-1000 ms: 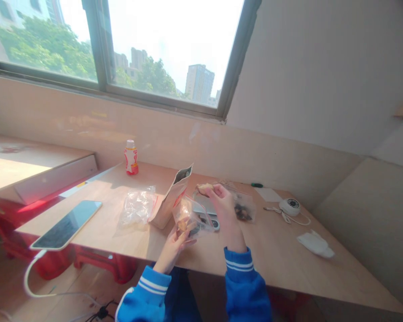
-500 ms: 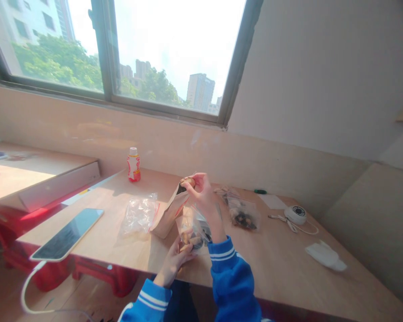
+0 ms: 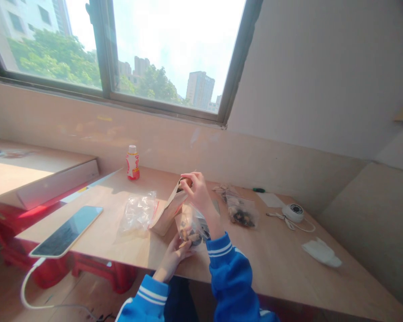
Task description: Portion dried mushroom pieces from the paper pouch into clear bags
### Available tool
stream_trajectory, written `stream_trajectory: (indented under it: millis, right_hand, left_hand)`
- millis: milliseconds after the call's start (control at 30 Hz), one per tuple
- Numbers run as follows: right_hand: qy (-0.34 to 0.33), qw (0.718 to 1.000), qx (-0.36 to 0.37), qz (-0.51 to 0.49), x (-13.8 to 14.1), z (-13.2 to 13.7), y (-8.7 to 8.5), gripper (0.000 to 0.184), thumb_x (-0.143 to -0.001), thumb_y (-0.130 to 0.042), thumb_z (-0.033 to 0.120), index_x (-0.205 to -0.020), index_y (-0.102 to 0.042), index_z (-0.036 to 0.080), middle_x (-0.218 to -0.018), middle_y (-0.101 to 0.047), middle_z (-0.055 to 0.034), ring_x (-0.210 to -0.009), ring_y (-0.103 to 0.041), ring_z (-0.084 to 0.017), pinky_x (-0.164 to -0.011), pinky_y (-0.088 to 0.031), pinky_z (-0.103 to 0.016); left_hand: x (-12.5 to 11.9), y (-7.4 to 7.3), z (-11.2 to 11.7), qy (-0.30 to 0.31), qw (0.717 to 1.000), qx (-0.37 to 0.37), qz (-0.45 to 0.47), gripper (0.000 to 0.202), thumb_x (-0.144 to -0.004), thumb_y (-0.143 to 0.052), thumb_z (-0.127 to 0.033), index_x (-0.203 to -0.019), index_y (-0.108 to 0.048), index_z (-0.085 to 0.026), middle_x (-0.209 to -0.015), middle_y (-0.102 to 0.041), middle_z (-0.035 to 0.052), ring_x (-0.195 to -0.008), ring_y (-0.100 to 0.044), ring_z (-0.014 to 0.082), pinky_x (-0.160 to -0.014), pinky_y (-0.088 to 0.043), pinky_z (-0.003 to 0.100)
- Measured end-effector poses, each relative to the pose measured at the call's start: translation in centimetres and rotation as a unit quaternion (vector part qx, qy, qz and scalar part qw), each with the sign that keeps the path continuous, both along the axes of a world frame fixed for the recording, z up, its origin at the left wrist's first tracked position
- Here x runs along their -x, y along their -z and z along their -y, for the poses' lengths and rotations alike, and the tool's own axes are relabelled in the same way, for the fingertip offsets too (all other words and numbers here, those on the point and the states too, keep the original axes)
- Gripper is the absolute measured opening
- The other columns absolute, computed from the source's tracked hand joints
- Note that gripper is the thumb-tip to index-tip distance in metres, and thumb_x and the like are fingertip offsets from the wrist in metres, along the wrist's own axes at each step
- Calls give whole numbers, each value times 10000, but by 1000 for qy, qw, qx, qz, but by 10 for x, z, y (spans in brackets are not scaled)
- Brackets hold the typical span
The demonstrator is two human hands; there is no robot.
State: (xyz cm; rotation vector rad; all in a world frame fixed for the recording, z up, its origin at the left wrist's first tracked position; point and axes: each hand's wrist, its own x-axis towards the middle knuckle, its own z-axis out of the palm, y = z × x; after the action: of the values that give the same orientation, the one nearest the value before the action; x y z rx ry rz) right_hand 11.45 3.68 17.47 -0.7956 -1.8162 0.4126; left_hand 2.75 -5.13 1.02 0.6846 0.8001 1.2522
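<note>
My left hand (image 3: 174, 256) is closed on the lower part of a clear zip bag (image 3: 191, 235) with brown, chip-like pieces inside. My right hand (image 3: 199, 192) is at the top of an upright kraft paper bag (image 3: 166, 214), fingers bent at its mouth. A round brown piece (image 3: 187, 182) shows between those fingers, partly inside the opening; its exact kind is unclear. Left of the paper bag lies a flat clear plastic bag (image 3: 139, 212). To the right of my right hand, another zip bag (image 3: 242, 211) holds dark and tan pieces.
A red-and-white bottle (image 3: 133, 163) stands at the back. A phone (image 3: 67, 232) with a white cable lies near the left edge. On the right are a white camera (image 3: 293, 213) with its cord, crumpled white tissue (image 3: 321, 252), paper (image 3: 271, 200) and a green object (image 3: 259, 190).
My right hand has shifted slightly left at the paper bag's mouth, and the brown piece sits lower, deeper in the opening. My left hand keeps its hold on the zip bag.
</note>
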Motion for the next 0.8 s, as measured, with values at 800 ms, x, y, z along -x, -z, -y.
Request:
stream_trajectory:
  millis: [800]
  right_hand:
    - [-40, 963, 257, 67, -65, 42, 65, 90, -764, -613, 229, -832, -666, 204, -860, -684, -15, -826, -615, -201, -779, -474, -345]
  left_hand:
    - [-1, -15, 3, -56, 998, -23, -12, 877, -622, -801, -326, -1408, -417, -257, -1321, -595, 119, -1204, -560, 302, -941, -491, 368]
